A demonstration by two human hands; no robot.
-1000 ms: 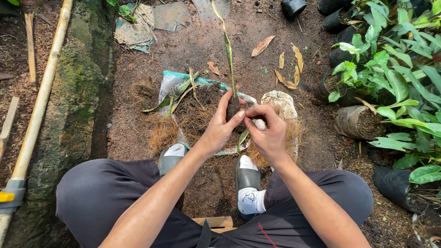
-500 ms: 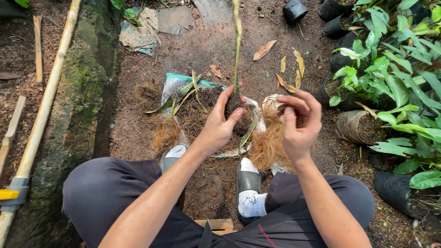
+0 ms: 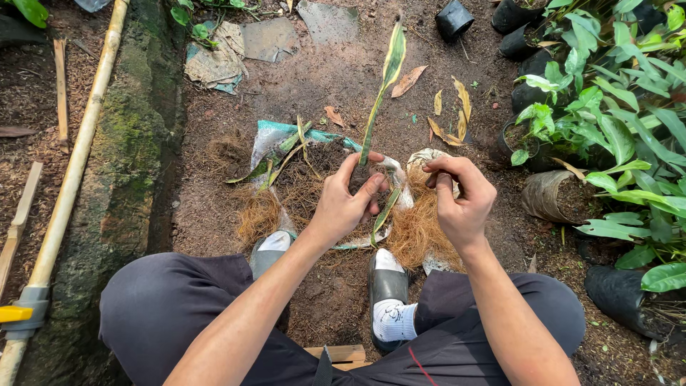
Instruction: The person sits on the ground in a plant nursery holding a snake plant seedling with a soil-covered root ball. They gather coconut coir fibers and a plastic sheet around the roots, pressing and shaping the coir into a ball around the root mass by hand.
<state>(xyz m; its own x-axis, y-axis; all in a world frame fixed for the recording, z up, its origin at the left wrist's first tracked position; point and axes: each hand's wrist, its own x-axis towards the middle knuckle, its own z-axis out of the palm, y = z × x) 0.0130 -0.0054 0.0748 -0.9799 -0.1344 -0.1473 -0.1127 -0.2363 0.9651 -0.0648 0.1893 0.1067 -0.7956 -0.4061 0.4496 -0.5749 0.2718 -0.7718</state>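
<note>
My left hand grips the base of a plant cutting whose long green-and-yellow leaf stands up and leans to the right. Close to its right, but apart from it, my right hand has its fingers curled, thumb and forefinger pinching a small dark piece that I cannot make out. Both hands hover over a torn sack spread on the ground, which holds dark soil and several loose cuttings. A heap of brown coconut fibre lies under my right hand. My feet in sandals rest at the sack's near edge.
Black pots and leafy green potted plants crowd the right side. A mossy concrete curb and a bamboo pole run along the left. Dry leaves lie on the bare earth. A wooden stool edge shows beneath me.
The hands were joined around the cutting's base. Now my right hand has drawn away to the right over the fibre, while my left hand keeps the cutting, whose leaf leans more rightward.
</note>
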